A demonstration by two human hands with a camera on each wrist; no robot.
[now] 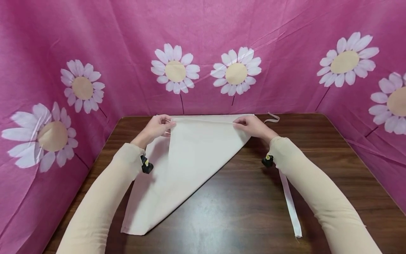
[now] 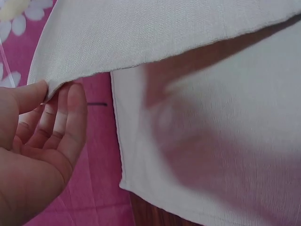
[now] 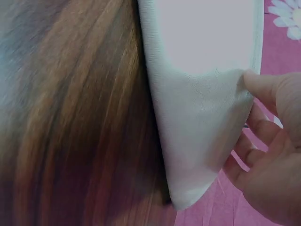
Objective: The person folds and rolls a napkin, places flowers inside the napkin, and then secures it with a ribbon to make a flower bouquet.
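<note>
A cream apron (image 1: 196, 155), a plain cloth with fabric ties, lies folded slantwise on the table, its far edge along the table's back. My left hand (image 1: 156, 127) pinches the upper layer's corner between thumb and fingers. In the left wrist view, that corner is lifted off the lower layer (image 2: 221, 127), and a shadow falls between them. At the far right, my right hand (image 1: 254, 127) pinches the same upper edge, its thumb on top, as the right wrist view shows. The folded side (image 3: 188, 155) narrows to a rounded point near the right fingers.
The dark wooden table (image 1: 228, 211) reaches back to a pink curtain (image 1: 203, 28) printed with white daisies. One pale tie (image 1: 290, 208) hangs down beneath the right forearm; another tie (image 1: 273, 118) curls at the back edge. Small black cameras (image 1: 146, 165) sit on both wrists.
</note>
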